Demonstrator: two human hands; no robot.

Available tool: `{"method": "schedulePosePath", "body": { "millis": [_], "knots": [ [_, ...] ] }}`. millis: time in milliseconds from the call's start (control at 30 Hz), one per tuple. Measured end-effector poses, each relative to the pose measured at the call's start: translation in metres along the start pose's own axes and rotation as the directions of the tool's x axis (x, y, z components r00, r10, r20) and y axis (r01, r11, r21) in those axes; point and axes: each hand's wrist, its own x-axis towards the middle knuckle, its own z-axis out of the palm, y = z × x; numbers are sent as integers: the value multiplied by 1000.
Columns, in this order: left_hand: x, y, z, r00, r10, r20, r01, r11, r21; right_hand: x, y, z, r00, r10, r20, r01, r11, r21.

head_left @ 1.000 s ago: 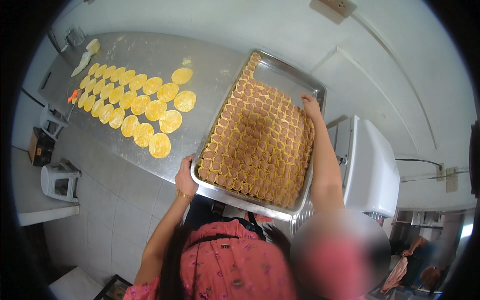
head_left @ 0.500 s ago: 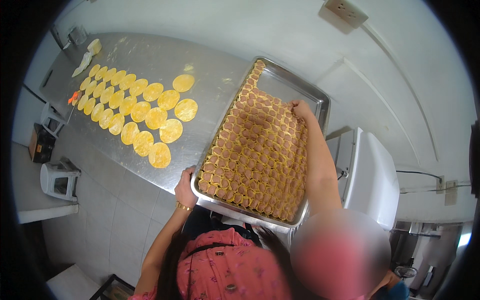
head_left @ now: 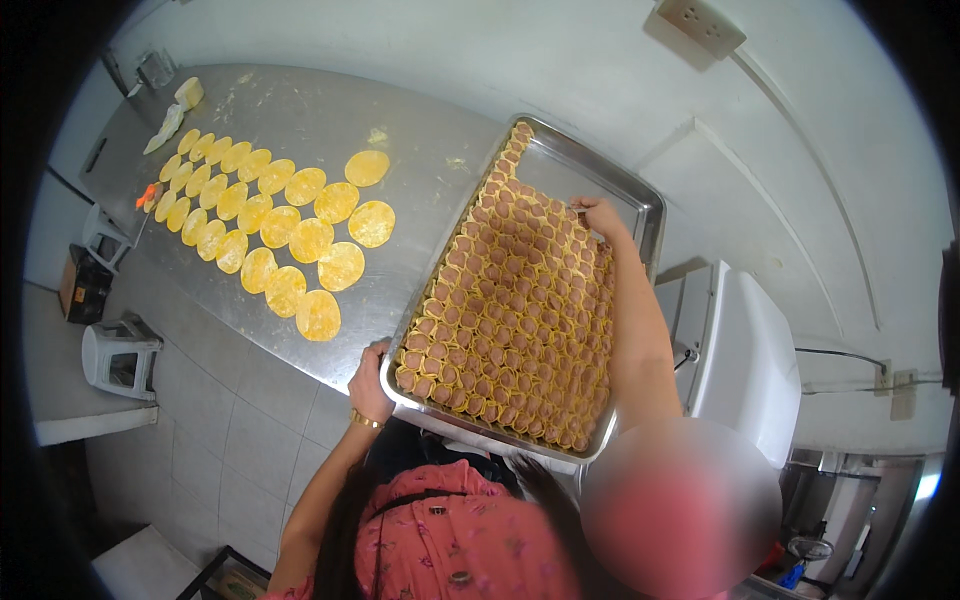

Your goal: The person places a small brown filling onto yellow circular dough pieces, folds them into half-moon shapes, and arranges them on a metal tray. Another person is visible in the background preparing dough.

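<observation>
A large rectangular metal tray (head_left: 592, 166) stands in front of me, mostly filled with tight rows of open-topped dumplings (head_left: 500, 300) in yellow wrappers with brown filling. At its near left corner my left hand (head_left: 371, 386) is closed on the rim, a gold-coloured bracelet on the wrist. My right arm reaches over the tray's right side. Beside the far edge of the dumpling rows, my right hand (head_left: 602, 216) has its fingers pinched together. Something small seems to show at the fingertips, too small to name.
Several rows of round yellow wrappers (head_left: 281, 224) lie on the steel table (head_left: 420, 130) left of the tray. A white appliance (head_left: 742, 350) stands to the right, under a pale wall. White plastic stools (head_left: 110, 360) are on the tiled floor at left.
My right hand's fingertips have shifted slightly left and closer together at the end of the dumpling rows. My left hand stays at the tray corner.
</observation>
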Motion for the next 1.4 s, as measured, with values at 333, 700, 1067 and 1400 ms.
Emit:
{"method": "schedulePosePath", "body": {
  "millis": [333, 700, 1067, 1400],
  "knots": [
    [0, -2, 2, 999, 41, -34, -41, 999, 13, 2, -17, -1, 995, 43, 95, -54, 991, 119],
    [0, 0, 0, 1000, -6, 12, 6, 999, 40, 2, -19, -4, 996, 55, 65, -64, 986, 151],
    [0, -6, 4, 999, 29, -13, -29, 1000, 3, -21, 2, -26, 994, 26, -110, -32, 998, -52],
    [-3, -5, 3, 998, 57, -23, -56, 997, 51, -210, 36, -46, 746, 28, -665, 80, 988, 131]
  ]
}}
